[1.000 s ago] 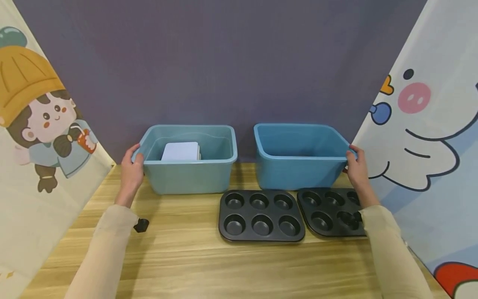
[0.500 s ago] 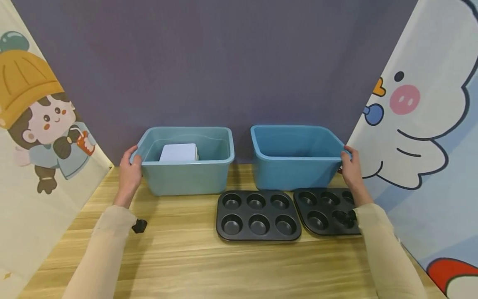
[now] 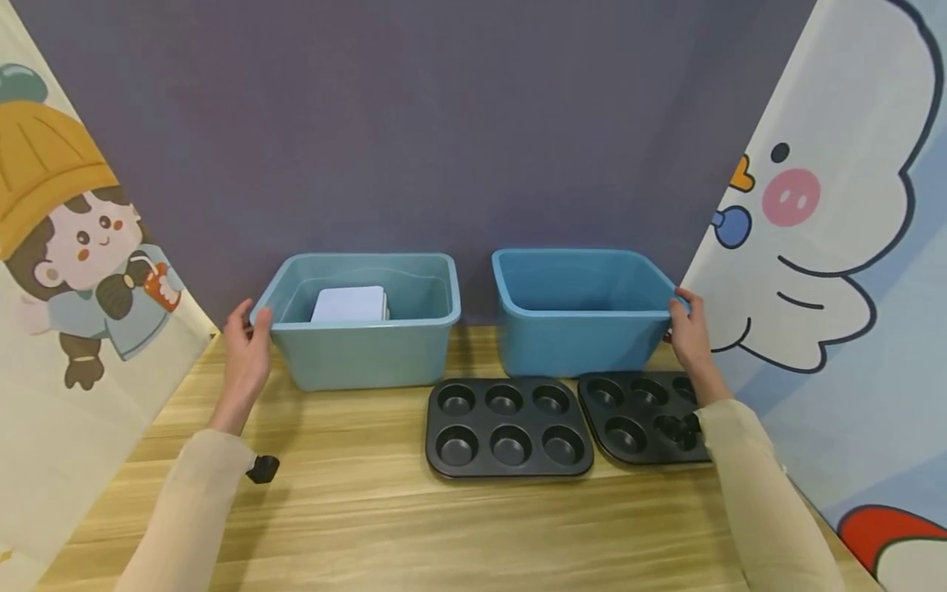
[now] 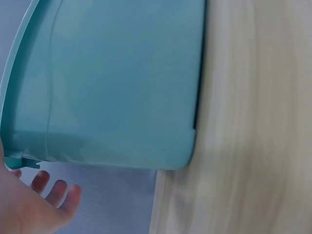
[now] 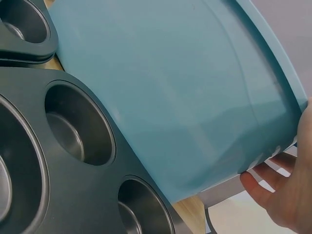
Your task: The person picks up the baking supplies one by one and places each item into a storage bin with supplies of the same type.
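On the left of the head view stands a pale teal plastic bin (image 3: 362,353) holding a stack of white, flat, square-cornered pieces (image 3: 349,304). My left hand (image 3: 244,353) is at its left end, thumb near the rim; the left wrist view shows the curved fingers (image 4: 57,194) spread just off the bin's wall. To the right is a blue plastic bin (image 3: 577,341). My right hand (image 3: 691,333) grips its right end by the rim, with fingertips (image 5: 253,187) against the outer wall below; the thumb is mostly hidden in the right wrist view.
Two black muffin tins, a left one (image 3: 509,427) and a right one (image 3: 644,419), lie on the wooden table (image 3: 385,526) in front of the bins. My right forearm overlaps the right tin. A dark grey wall (image 3: 444,123) rises behind, with cartoon-printed panels at both sides.
My left hand has loosened from the teal bin's rim and shifted slightly left, its fingers spreading. The right hand keeps its hold. The whole head view has drifted slightly.
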Demonstrator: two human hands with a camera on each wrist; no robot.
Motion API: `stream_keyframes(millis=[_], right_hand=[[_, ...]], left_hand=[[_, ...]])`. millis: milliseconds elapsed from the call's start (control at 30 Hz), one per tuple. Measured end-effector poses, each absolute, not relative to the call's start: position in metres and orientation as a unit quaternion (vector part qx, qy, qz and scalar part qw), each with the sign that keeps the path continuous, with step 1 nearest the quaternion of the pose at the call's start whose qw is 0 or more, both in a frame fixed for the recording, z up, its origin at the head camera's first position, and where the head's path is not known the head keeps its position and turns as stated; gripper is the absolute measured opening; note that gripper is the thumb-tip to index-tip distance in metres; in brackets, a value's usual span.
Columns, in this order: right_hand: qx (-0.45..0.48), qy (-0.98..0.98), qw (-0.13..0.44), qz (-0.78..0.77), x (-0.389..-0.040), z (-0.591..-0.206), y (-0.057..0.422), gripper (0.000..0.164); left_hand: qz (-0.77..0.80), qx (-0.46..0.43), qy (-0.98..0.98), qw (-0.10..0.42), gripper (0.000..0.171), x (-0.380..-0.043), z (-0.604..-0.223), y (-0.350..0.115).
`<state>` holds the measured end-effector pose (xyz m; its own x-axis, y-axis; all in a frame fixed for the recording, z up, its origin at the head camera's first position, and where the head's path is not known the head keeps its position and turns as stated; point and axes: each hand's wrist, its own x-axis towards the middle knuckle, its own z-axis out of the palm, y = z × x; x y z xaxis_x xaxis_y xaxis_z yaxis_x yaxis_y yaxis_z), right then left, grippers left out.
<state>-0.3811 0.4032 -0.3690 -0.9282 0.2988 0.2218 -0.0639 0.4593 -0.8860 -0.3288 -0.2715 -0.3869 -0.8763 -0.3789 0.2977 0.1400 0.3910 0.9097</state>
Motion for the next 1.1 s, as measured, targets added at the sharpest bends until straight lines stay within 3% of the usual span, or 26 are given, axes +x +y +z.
stream_keyframes(millis=[400,700,1100], right_hand=[[-0.077,-0.83,0.179,0.523,-0.383,-0.374,0.4,0.063],[-0.083,-0.827,0.191,0.522,-0.383,-0.373,0.398,0.062],[-0.091,-0.83,0.191,0.516,-0.384,-0.375,0.398,0.063]], left_hand=[[-0.612,0.095,-0.73,0.289,0.052,-0.314,-0.398,-0.271],[-0.702,0.053,-0.646,0.297,0.019,-0.309,-0.4,-0.264],[-0.683,0.036,-0.692,0.231,0.011,-0.302,-0.404,-0.248]])
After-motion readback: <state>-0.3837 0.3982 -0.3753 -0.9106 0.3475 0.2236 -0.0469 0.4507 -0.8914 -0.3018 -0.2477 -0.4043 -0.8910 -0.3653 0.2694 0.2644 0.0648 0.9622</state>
